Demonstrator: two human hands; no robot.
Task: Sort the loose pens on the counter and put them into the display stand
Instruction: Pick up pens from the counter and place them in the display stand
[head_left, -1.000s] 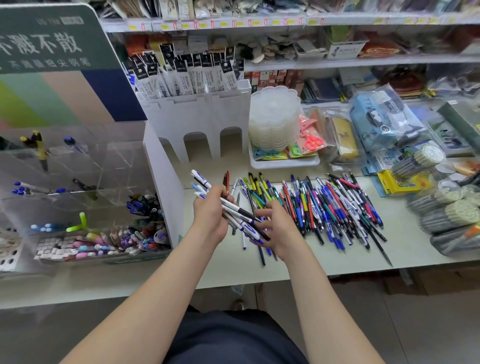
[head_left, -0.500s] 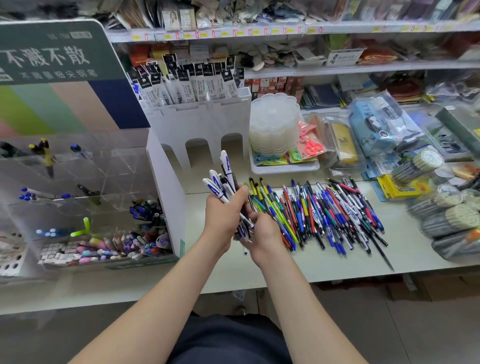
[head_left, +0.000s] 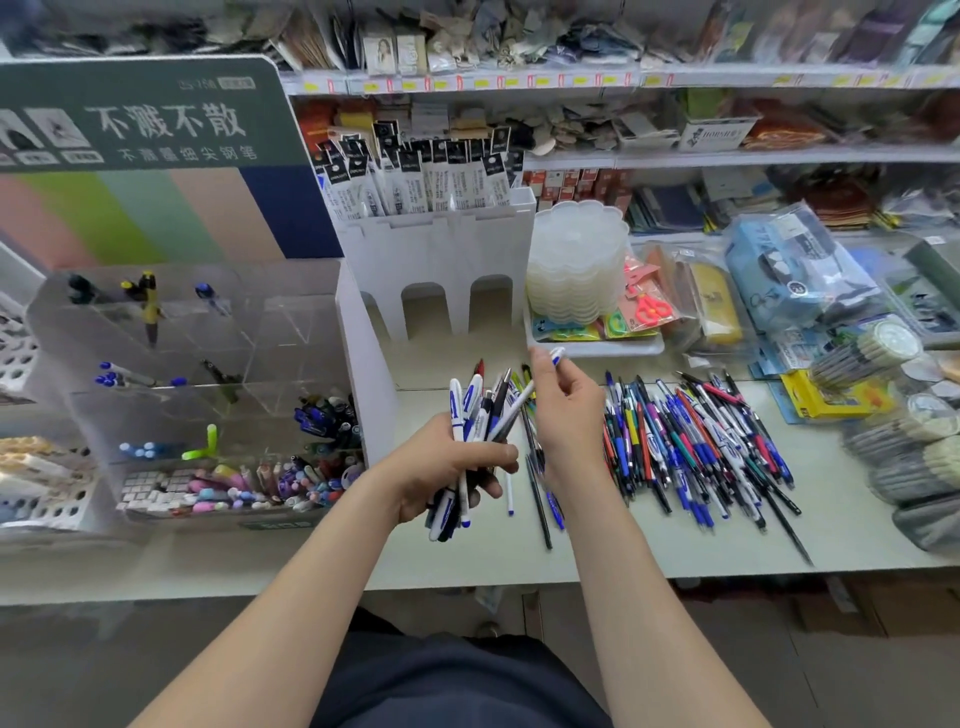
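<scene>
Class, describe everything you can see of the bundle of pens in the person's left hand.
The bundle of pens is a fistful of mostly white, plastic-looking barrels with blue markings, plus some dark ones. The left hand grips its middle above the counter; the tops fan up and away. The right hand pinches a white pen slanting from it.

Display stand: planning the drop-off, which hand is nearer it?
Left. The left hand, gripping a pen bundle, is beside the display stand; the right hand, pinching one pen, is farther right.

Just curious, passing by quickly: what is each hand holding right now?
Left hand: closed around a bundle of white-and-blue pens.
Right hand: pinching one white pen.
</scene>
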